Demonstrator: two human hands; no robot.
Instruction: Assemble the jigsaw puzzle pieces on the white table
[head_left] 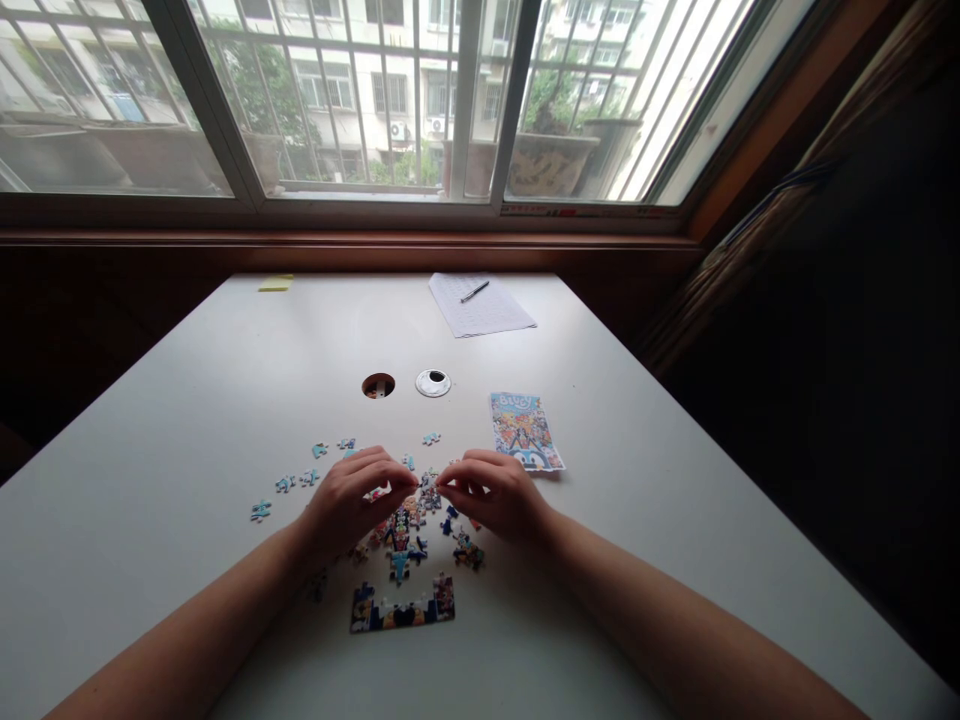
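Over a loose pile of jigsaw puzzle pieces (401, 525), my left hand (360, 495) and my right hand (499, 492) face each other, thumbs and fingertips pinched. Each pinch appears closed on a small puzzle piece, mostly covered by the fingers. Close below the pile lies a joined puzzle section (405, 612), a dark bottom strip with raised corners at both ends. Light blue puzzle pieces (285, 484) are scattered left of my left hand. A small clump of darker puzzle pieces (469, 550) sits under my right hand.
Beyond my right hand lies a colourful picture sheet (525, 430). Farther back are a round cable hole (378, 386), its loose cover (433, 383), paper sheets (487, 312) with a pen (475, 292), and yellow sticky notes (276, 283). A barred window stands behind the white table (187, 400).
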